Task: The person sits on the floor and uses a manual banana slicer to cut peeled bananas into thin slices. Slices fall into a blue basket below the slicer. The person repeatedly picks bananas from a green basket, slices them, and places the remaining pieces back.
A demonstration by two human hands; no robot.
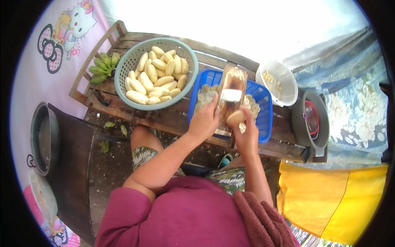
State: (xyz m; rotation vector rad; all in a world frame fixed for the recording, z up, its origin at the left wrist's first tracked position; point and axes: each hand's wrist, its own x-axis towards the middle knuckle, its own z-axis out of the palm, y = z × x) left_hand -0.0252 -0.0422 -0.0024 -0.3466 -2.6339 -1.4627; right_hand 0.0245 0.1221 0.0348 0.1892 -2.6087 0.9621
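Observation:
My left hand is closed around the left edge of a wooden slicer board, which leans over a blue plastic basket. A pale metal-looking plate crosses the middle of the board. Against its lower part, my right hand grips a tan rounded piece; whether this is a peeled banana or a holder, I cannot tell. A small pale bit shows below it, by my fingers. Thin pale banana slices lie in the basket on both sides of the board.
On the slatted wooden bench, a grey-green basket holds several peeled bananas. Green unpeeled bananas lie at its left. To the right stand a white bowl with pale scraps and a grey basin containing a red-rimmed item.

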